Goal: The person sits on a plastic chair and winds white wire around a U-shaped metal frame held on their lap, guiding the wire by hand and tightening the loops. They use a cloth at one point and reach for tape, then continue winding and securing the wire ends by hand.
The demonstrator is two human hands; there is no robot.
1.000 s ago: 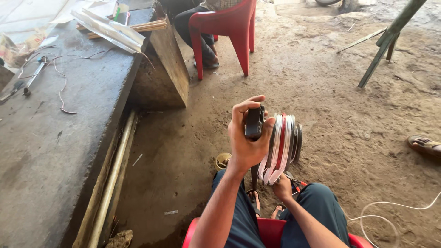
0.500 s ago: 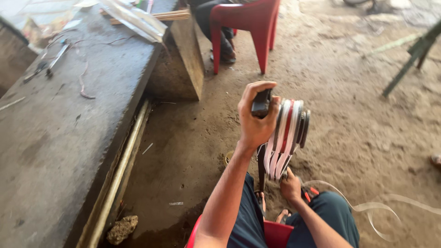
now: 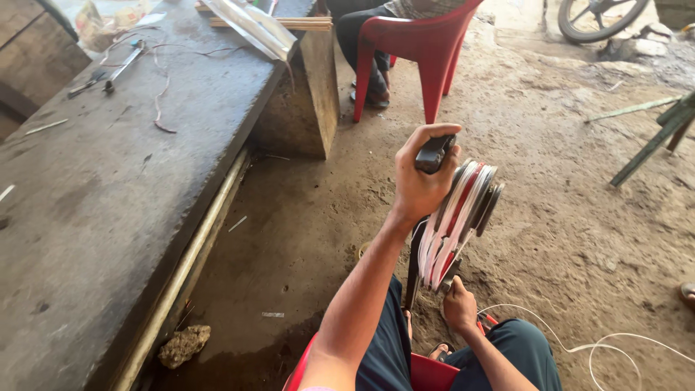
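Red-and-white striped round spool (image 3: 456, 221), wound with flat band and set on edge, stands upright in the middle of the scene above the person's knees, over bare dirt ground (image 3: 565, 217). At its upper left rim sits a small black block-shaped handle (image 3: 433, 153), and the left hand (image 3: 418, 185) is clenched around that handle, thumb over the top, forearm reaching up from the near edge. Below the spool, the right hand (image 3: 459, 304) is closed on a thin dark part at the spool's lower rim; what exactly it pinches cannot be told. A white cord (image 3: 601, 344) trails from there across the ground to the near right. The person sits on a red plastic seat (image 3: 427, 373). To the left runs a long grey concrete slab (image 3: 123, 181) with wires and small tools at its far end. Far off stands a red plastic chair (image 3: 427, 51) with another person seated in it.
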